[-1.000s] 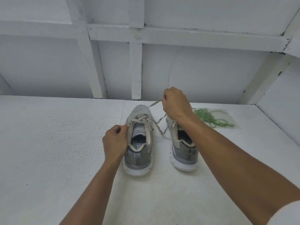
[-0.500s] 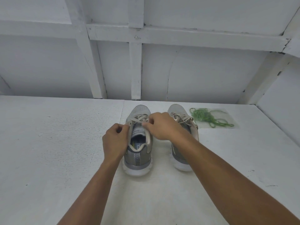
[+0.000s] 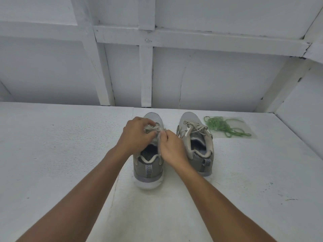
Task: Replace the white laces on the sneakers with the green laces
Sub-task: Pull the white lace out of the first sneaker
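Both hands are over the left grey mesh sneaker (image 3: 148,166) with white sole: my left hand (image 3: 135,135) and right hand (image 3: 172,147) curl their fingers and pinch its off-white lace (image 3: 158,141). The right grey sneaker (image 3: 201,154) stands just beside my right hand; tangled green laces (image 3: 223,126) lie right of it. The white painted table (image 3: 52,154) is wide on the left; the white board wall (image 3: 209,81) closes its far edge.

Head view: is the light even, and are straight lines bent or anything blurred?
Head view: soft, even light, no glare; faint shadow beside the grey mesh sneakers; the white wooden wall beams splay outward from lens distortion; fingers at the pale lace look soft.
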